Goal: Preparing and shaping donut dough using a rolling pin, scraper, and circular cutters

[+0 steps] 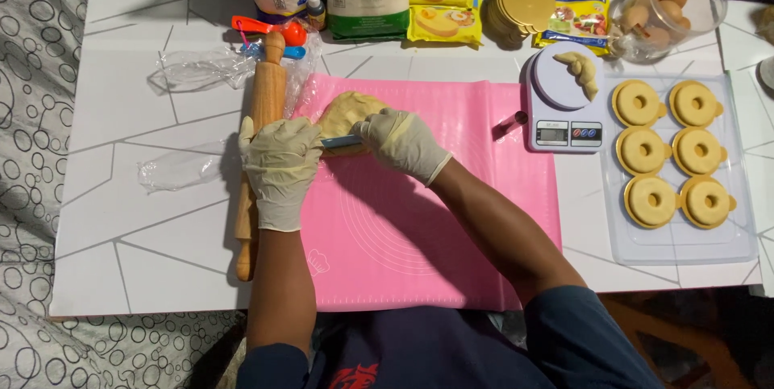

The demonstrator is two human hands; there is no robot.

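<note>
Two gloved hands, one dough lump on pink mat.
Left hand and right hand, fingers closed on blue scraper, pressing dough; rolling pin just left of mat.

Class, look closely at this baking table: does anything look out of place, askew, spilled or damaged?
Nothing is spilled or damaged. Two small oddities: a curled dough piece hangs over the edge of the scale, and crumpled plastic wrap lies loose left of the rolling pin. The ring shapes sit neatly in pairs.
</note>
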